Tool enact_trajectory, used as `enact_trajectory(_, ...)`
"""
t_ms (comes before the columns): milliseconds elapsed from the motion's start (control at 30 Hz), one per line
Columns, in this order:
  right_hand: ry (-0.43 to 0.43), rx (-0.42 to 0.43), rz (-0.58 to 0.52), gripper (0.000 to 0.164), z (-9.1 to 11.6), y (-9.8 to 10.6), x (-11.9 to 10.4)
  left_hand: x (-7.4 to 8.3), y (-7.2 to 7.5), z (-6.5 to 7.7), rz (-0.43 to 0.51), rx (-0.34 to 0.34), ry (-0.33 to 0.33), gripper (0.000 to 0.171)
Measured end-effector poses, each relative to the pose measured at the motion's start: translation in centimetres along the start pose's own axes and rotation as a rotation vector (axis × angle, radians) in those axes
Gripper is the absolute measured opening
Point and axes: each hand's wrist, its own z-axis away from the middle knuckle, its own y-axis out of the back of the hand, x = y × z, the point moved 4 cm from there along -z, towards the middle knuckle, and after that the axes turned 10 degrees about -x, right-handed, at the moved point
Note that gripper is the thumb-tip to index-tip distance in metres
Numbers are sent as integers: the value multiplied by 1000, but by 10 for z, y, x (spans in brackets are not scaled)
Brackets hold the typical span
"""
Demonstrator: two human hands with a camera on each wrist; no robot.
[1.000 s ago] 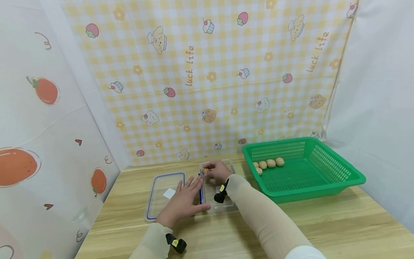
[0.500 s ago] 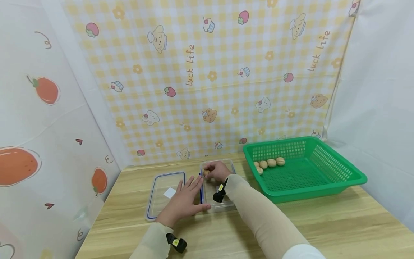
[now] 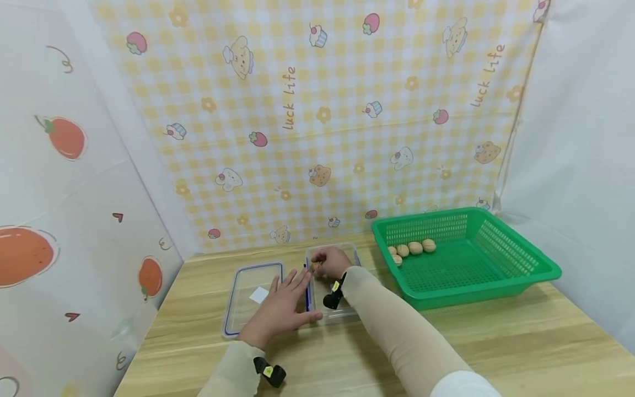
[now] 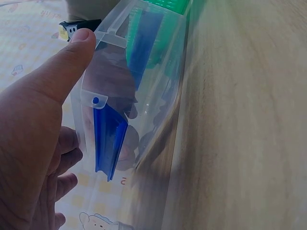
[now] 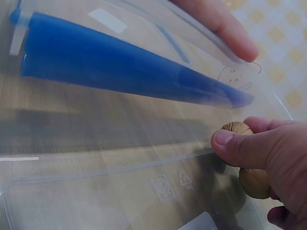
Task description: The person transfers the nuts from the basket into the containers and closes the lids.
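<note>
A clear plastic box [image 3: 342, 316] with blue side latches stands at the middle of the table. Inside its far left part, my right hand [image 3: 333, 261] pinches a walnut [image 5: 237, 128] between thumb and fingers. Just under that hand, a second walnut [image 5: 254, 183] shows in the right wrist view. My left hand [image 3: 280, 310] lies along the box's left side with its fingers extended. Its fingertips are at the left rim, and the thumb [image 4: 79, 52] reaches the near end. A blue latch [image 4: 108, 141] hangs down beside the left fingers.
Left of the box lies a clear lid [image 3: 230, 309] with a blue seal and a white label [image 3: 258, 295]. A green basket [image 3: 446, 300] stands to the right, with several walnuts [image 3: 415, 248] in its left corner. A checked cloth [image 3: 297, 149] hangs behind the table.
My right hand and the pinched walnut have shifted slightly toward me inside the box. The left hand has kept its place at the rim.
</note>
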Motion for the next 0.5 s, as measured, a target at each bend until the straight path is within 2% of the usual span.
enact_trajectory(233,-28,5,25,34,4,0,-6,-2,0,0,-7,1,0,105)
enact_trajectory(500,-59,7,163,32,6,1,-15,-2,1,-1,5,11,-3,103)
